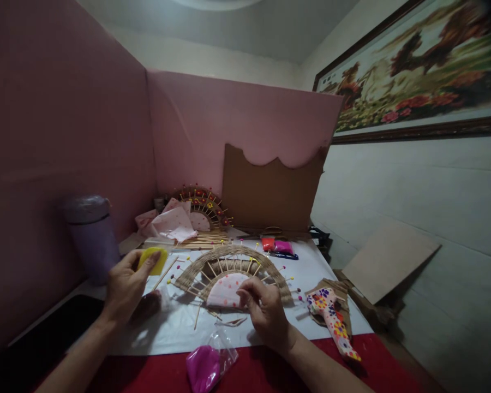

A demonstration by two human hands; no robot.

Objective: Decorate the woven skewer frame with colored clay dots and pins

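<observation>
My left hand (125,286) is closed around a lump of yellow clay (153,259), held up above the left side of the table. My right hand (265,311) rests with fingers curled and pinched together at the lower edge of a woven half-circle fan craft (233,267), beside its pink dotted centre (226,289). Thin sticks tipped with small coloured balls radiate from the fan. What the right fingers pinch is too small to make out.
A purple tumbler (92,234) stands at the left. A second fan craft (202,207) and pink cloth (174,224) lie behind. Bags of red and pink clay (276,245), a magenta clay bag (208,365), a painted cardboard shape (333,319), pink partition (237,120).
</observation>
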